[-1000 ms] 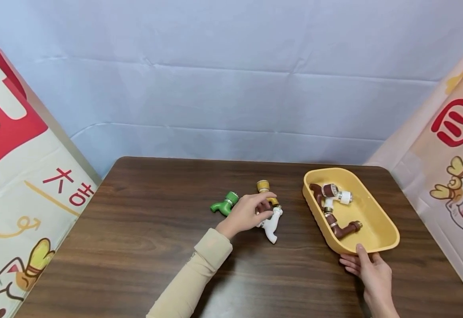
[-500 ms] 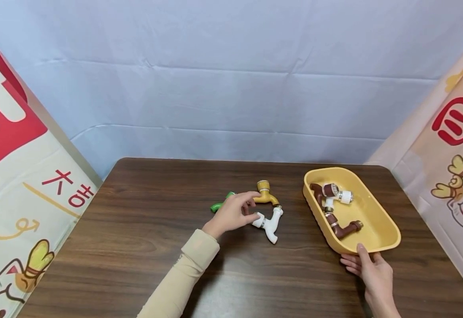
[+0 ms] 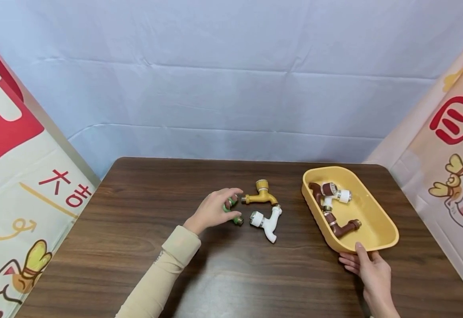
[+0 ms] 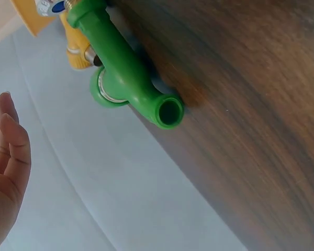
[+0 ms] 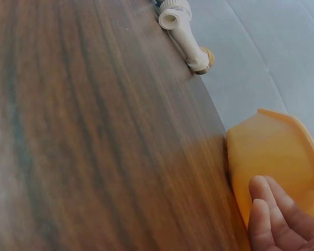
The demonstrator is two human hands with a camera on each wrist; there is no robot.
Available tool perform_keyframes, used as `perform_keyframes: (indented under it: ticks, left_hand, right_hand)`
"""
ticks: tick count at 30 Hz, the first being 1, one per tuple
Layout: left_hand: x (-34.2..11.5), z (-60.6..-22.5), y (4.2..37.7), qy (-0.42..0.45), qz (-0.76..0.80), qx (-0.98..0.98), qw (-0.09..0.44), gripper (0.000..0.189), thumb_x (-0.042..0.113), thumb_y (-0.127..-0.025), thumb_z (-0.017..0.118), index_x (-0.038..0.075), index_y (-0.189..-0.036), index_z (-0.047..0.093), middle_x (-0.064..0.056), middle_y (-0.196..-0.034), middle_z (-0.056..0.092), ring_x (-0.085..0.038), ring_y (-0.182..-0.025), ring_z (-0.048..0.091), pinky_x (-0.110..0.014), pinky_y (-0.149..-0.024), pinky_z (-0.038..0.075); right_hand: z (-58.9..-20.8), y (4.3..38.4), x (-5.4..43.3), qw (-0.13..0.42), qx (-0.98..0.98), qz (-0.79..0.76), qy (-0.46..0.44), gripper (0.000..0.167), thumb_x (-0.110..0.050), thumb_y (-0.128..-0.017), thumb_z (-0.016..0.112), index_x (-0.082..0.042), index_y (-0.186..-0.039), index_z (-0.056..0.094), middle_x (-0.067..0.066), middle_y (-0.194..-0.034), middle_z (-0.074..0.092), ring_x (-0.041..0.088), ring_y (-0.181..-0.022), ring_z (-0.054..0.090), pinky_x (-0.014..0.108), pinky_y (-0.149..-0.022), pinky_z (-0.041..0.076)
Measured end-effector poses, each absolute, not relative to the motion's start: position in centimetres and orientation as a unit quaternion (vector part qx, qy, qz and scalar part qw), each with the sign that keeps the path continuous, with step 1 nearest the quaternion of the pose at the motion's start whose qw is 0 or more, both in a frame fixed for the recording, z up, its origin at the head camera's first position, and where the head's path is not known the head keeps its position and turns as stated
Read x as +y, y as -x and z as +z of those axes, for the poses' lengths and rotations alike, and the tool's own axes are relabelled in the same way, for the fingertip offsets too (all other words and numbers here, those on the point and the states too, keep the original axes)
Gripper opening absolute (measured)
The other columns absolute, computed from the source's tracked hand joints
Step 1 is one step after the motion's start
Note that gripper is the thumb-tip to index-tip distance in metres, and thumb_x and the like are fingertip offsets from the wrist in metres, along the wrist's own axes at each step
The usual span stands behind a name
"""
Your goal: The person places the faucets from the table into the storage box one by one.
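A green faucet (image 3: 238, 220) lies on the wooden table, partly covered in the head view by my left hand (image 3: 210, 211). That hand reaches over it with thumb and fingers spread. In the left wrist view the fingers (image 4: 13, 151) are apart from the green faucet (image 4: 118, 68). Just right of it lie a yellow faucet (image 3: 262, 197) and a white faucet (image 3: 270, 225). My right hand (image 3: 376, 276) holds the near end of a yellow basin (image 3: 378, 229), thumb over the rim and fingers against the outer wall.
Inside the basin, along its left side, are two brown faucets (image 3: 344, 229) and a white-handled one (image 3: 344, 196). The table (image 3: 144, 190) ends at the back against a pale blue cloth (image 3: 215, 97). Printed cloths hang on both sides.
My left hand has moved left, away from the yellow and white faucets, to the green faucet, which now lies turned differently. The right hand stays at the basin.
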State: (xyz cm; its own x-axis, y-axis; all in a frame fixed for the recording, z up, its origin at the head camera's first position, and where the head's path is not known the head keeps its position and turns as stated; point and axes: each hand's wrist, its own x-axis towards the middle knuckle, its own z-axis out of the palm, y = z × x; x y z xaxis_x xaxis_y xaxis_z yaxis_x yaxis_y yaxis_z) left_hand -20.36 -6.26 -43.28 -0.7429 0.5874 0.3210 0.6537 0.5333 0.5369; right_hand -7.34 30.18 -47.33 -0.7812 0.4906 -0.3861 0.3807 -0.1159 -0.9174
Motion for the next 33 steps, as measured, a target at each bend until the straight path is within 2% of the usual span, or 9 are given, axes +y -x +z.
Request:
perform_keyframes:
  ticks: [6,11,17,25,33]
  left_hand:
    - [-6.9,-43.9,20.9,0.341,-0.347,-0.873,0.044,0.057,0.020,-0.077,0.074,0.010,-0.128,0.049,-0.010,-0.102,0.059,-0.019,-0.079,0.057,-0.028,-0.064,0.045]
    - [-7.2,-44.4,21.3,0.319,-0.360,-0.876,0.015,0.069,0.020,-0.072,0.078,0.011,-0.131,0.045,-0.012,-0.108,0.053,-0.024,-0.087,0.056,-0.035,-0.071,0.046]
    - [-7.4,-45.3,21.6,0.293,-0.365,-0.884,-0.020,0.077,0.023,-0.070,0.080,0.014,-0.136,0.040,-0.013,-0.118,0.047,-0.024,-0.096,0.055,-0.039,-0.076,0.046]
    - [-6.9,-46.0,22.5,0.260,-0.295,-0.918,-0.060,0.093,0.040,-0.066,0.080,0.020,-0.142,0.030,-0.014,-0.136,0.033,-0.035,-0.117,0.041,-0.054,-0.089,0.037]
    - [-6.3,-46.1,22.9,0.245,-0.273,-0.926,-0.088,0.100,0.046,-0.064,0.079,0.024,-0.144,0.025,-0.015,-0.140,0.028,-0.037,-0.120,0.037,-0.056,-0.090,0.035]
  right_hand:
    - [-47.3,7.3,30.2,0.043,-0.666,0.671,0.324,0.035,-0.041,-0.093,0.044,-0.011,-0.109,0.040,-0.009,-0.060,0.065,0.007,-0.062,0.065,0.023,-0.055,0.051]
    - [-47.4,7.4,30.3,0.045,-0.665,0.671,0.323,0.035,-0.042,-0.093,0.045,-0.011,-0.109,0.040,-0.009,-0.060,0.065,0.007,-0.062,0.065,0.023,-0.055,0.051]
    - [-47.4,7.4,30.4,0.043,-0.667,0.671,0.320,0.036,-0.042,-0.092,0.045,-0.011,-0.109,0.041,-0.008,-0.061,0.066,0.008,-0.063,0.065,0.023,-0.056,0.051]
    - [-47.1,7.2,30.3,0.045,-0.669,0.672,0.315,0.035,-0.041,-0.093,0.044,-0.010,-0.109,0.041,-0.009,-0.060,0.065,0.007,-0.062,0.065,0.023,-0.055,0.051]
    - [-47.2,7.1,30.3,0.047,-0.665,0.679,0.308,0.035,-0.040,-0.093,0.045,-0.010,-0.109,0.040,-0.008,-0.061,0.066,0.007,-0.062,0.065,0.023,-0.055,0.051]
